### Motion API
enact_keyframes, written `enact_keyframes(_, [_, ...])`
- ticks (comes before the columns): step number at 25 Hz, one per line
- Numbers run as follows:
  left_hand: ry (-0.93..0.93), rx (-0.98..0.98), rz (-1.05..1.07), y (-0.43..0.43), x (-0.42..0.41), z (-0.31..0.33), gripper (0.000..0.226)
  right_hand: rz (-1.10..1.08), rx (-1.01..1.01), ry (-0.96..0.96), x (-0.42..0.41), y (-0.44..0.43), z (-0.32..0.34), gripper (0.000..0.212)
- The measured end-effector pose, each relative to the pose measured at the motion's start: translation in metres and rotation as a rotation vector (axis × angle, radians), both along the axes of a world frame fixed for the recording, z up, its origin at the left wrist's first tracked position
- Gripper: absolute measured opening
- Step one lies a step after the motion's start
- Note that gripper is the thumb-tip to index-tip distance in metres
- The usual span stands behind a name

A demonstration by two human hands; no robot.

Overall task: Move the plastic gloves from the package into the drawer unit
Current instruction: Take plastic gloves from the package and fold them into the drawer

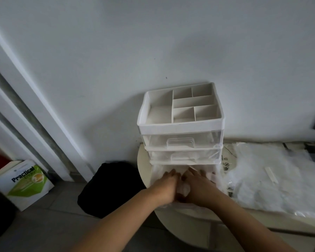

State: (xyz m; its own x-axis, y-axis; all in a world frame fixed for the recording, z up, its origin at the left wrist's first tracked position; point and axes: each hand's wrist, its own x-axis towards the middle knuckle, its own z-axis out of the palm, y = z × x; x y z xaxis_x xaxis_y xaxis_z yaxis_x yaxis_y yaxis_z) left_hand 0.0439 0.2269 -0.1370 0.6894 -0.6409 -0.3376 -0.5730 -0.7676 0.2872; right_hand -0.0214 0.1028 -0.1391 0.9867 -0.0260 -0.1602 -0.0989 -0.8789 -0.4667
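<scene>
The grip is loose. The left hand (168, 186) and the right hand (198, 186) lie side by side with fingers spread and mostly straight. Both press down on the gloves (185, 190). Neither hand is curled round anything. The picture is a bit blurry here, so the fingertips are hard to see.

The gloves are a white, crinkly heap in the bottom drawer (155, 177) of the unit (180, 127). That drawer is pulled out toward 6 o'clock. The two drawers above it are pushed in, and more white stuff shows through their clear fronts. The tray on top is split into small boxes.

The unit stands on a round, pale worktop (180, 224), with its back to the wall (153, 42) at 12 o'clock. At 3 o'clock from the hands, just beside the unit, lies the package (271, 179). It is a flat clear bag with white inside. At 9 o'clock from the hands a black bag (111, 188) sits on the floor, close to the worktop. Further out at 9 o'clock a white and green box (25, 180) leans by the wall.

Nothing lies between the package and the open drawer.

The heap fills the drawer from 9 to 3 o'clock. It is too crumpled to tell which way the glove fingers point. The package's long side also runs from 9 to 3 o'clock.
</scene>
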Motion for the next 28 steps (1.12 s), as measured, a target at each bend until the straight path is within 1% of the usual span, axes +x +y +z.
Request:
enact_keyframes(2, [-0.004, 0.078, 0.046, 0.002, 0.014, -0.017, 0.084, -0.052, 0.081, 0.032, -0.002, -0.006, 0.002, 0.084])
enact_keyframes(5, [0.023, 0.110, 0.068, 0.004, 0.024, -0.027, 0.085, -0.083, 0.077, 0.042, -0.004, -0.011, 0.007, 0.107])
enact_keyframes(7, [0.055, 0.122, 0.073, 0.005, 0.027, -0.026, 0.086, -0.091, 0.064, 0.029, -0.005, -0.011, 0.013, 0.107])
enact_keyframes(8, [0.053, 0.119, 0.065, 0.006, 0.029, -0.027, 0.088, -0.101, 0.073, 0.026, -0.004, -0.011, 0.014, 0.102])
enact_keyframes(11, [0.053, 0.132, 0.043, 0.008, 0.029, -0.025, 0.091, -0.178, 0.207, 0.039, -0.006, -0.014, 0.017, 0.080])
enact_keyframes(13, [0.058, 0.142, 0.048, 0.007, 0.026, -0.020, 0.099, -0.124, 0.206, 0.054, -0.014, -0.020, 0.030, 0.063])
enact_keyframes(16, [0.026, 0.145, 0.064, 0.003, 0.018, -0.007, 0.107, -0.081, 0.202, -0.017, -0.031, -0.040, 0.060, 0.033])
enact_keyframes(18, [-0.003, 0.140, 0.051, 0.004, 0.010, 0.003, 0.099, -0.118, 0.262, -0.062, -0.043, -0.062, 0.072, 0.021])
enact_keyframes(19, [-0.025, 0.120, 0.048, 0.004, 0.005, 0.009, 0.089, -0.152, 0.281, -0.073, -0.050, -0.074, 0.075, 0.021])
enact_keyframes(21, [-0.100, 0.041, 0.096, 0.005, -0.003, 0.024, 0.057, -0.248, 0.235, -0.113, -0.061, -0.102, 0.070, 0.022])
enact_keyframes(23, [-0.222, -0.112, 0.153, -0.004, -0.012, 0.041, 0.013, -0.383, 0.068, -0.183, -0.076, -0.138, 0.056, 0.019])
enact_keyframes(24, [-0.294, -0.188, 0.156, -0.011, -0.020, 0.049, 0.022, -0.466, -0.010, -0.223, -0.085, -0.156, 0.046, 0.014])
enact_keyframes(25, [-0.343, -0.243, 0.140, -0.021, -0.029, 0.056, 0.036, -0.558, -0.066, -0.247, -0.094, -0.176, 0.035, 0.015])
enact_keyframes(26, [-0.362, -0.299, 0.115, -0.032, -0.038, 0.063, 0.042, -0.639, -0.109, -0.238, -0.104, -0.195, 0.025, 0.024])
enact_keyframes(27, [-0.365, -0.349, 0.074, -0.045, -0.049, 0.066, 0.043, -0.688, -0.138, -0.176, -0.114, -0.212, 0.014, 0.031])
enact_keyframes(28, [-0.348, -0.390, 0.034, -0.056, -0.058, 0.068, 0.042, -0.699, -0.157, -0.090, -0.121, -0.223, 0.006, 0.034])
